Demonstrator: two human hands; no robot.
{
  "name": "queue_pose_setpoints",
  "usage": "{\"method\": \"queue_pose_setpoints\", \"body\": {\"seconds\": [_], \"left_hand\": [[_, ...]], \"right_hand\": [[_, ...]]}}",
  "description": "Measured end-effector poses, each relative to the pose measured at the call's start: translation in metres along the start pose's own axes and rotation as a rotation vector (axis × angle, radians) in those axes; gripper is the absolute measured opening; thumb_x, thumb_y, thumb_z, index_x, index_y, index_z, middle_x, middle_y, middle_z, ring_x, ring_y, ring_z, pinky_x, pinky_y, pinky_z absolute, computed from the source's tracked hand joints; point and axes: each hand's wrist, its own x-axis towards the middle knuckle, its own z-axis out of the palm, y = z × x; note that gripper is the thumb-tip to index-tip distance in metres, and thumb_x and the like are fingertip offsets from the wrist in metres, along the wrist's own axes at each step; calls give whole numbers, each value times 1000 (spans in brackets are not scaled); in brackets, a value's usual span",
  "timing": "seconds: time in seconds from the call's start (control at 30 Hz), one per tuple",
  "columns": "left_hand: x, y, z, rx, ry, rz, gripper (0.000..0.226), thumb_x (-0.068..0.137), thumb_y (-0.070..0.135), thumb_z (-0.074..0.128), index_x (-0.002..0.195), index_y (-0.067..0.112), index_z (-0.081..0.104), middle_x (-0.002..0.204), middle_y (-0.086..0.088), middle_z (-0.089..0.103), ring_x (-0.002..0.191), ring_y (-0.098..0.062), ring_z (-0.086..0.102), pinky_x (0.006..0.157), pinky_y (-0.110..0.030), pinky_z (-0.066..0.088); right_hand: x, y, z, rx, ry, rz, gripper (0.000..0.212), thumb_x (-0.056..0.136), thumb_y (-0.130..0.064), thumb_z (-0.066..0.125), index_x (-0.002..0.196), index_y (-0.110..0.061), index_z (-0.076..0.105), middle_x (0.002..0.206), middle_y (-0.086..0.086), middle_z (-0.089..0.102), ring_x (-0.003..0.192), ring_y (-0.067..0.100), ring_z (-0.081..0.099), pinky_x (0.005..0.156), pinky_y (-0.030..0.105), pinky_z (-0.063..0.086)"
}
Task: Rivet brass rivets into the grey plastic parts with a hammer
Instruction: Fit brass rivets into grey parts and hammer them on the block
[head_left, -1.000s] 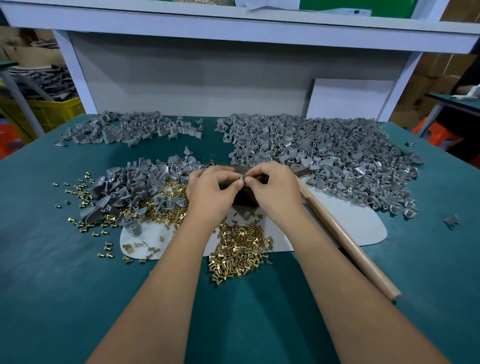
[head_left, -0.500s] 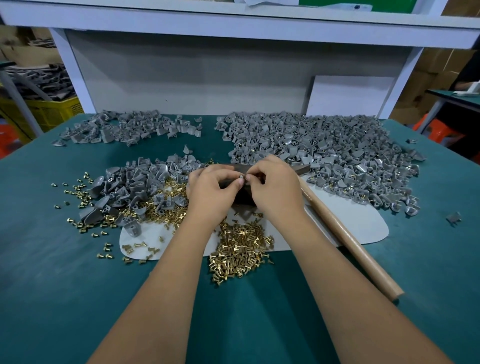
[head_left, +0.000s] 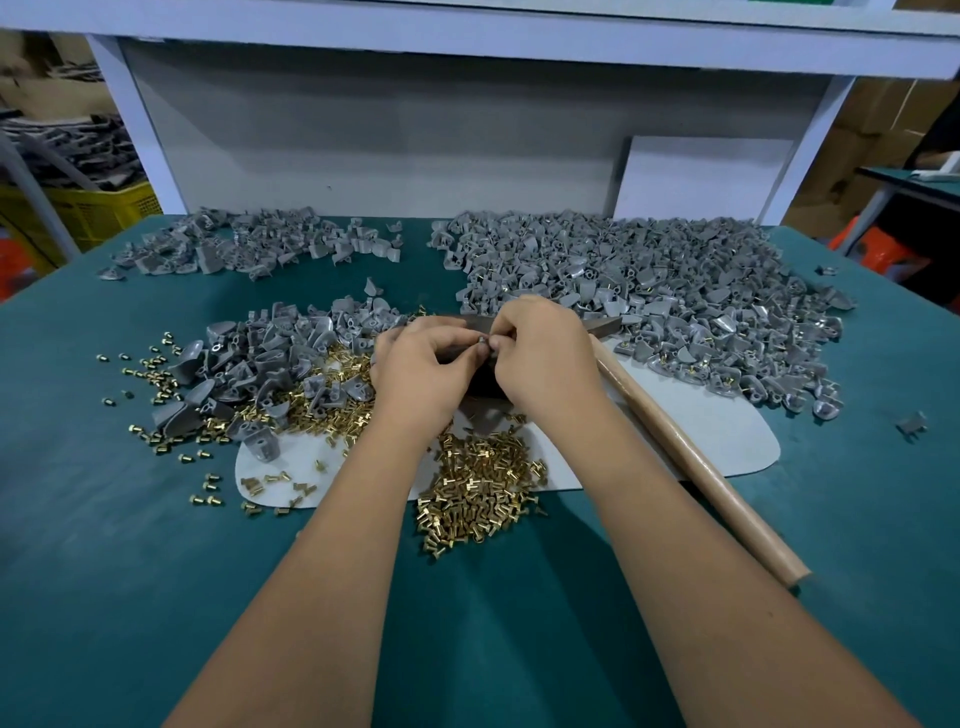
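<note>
The surface (head_left: 156, 597) is plain teal. On it lies a white mat (head_left: 727, 441). The plastic parts (head_left: 649, 270) are matte grey, some showing specks of brass. The rivets (head_left: 483, 493) are shiny gold-yellow brass. The hammer handle (head_left: 691, 457) is pale tan wood. A crate (head_left: 83, 213) at far left is yellow.

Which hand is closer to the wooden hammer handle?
The right hand. It sits just beside the top of the hammer handle, almost touching it. The left hand is on the far side of the right hand, further from the handle.
</note>
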Motion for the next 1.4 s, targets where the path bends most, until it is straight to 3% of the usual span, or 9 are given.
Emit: {"method": "queue_pose_setpoints", "body": {"seconds": [0.2,0.33,0.47,0.73,0.87,1.0,1.4], "left_hand": [[-4,3,0,17,11,-2,10,88,25,71,94,33,75,97,23,56,124,-29,45,106,-49,36],[-2,0,-1,17,0,-5,9,89,30,69,92,37,73,99,27,56,125,-25,38,108,-49,32],[0,-1,-1,-76,-21,-58,11,89,29,70,97,26,77,111,18,63,128,-28,44,109,-51,35],[0,-1,-1,-84,-33,-50,10,88,26,72,96,26,77,112,12,65,125,-30,47,107,-49,38],[-2,4,-2,-10,-12,-13,15,87,30,72,87,44,68,96,30,56,127,-25,40,107,-48,35],[-5,6,-2,81,17,-4,9,88,35,71,89,44,70,93,32,54,125,-20,35,104,-51,34],[-9,9,-2,160,46,-13,20,88,45,68,76,57,57,99,30,57,124,-21,33,102,-48,32]], "right_hand": [[-7,3,3,50,59,-19,11,87,-15,62,77,-16,64,81,-7,50,78,11,42,66,23,27],[-14,9,5,295,76,24,16,90,-7,56,82,-13,69,89,-4,59,82,7,49,70,21,35],[-12,12,0,502,84,194,23,95,-10,49,85,-25,64,99,-5,60,81,-7,48,65,5,32],[-9,9,-1,451,49,131,14,89,-17,59,82,-20,70,90,-7,61,84,4,52,70,15,37],[-7,6,0,357,45,78,7,85,-18,68,79,-17,73,86,-6,60,83,9,54,73,23,40],[-9,5,4,333,94,86,10,84,-13,68,75,-13,71,80,-7,56,78,9,50,66,21,30],[-14,6,8,322,148,37,9,85,-11,66,78,-9,70,84,-1,62,82,13,54,71,24,39]]}}
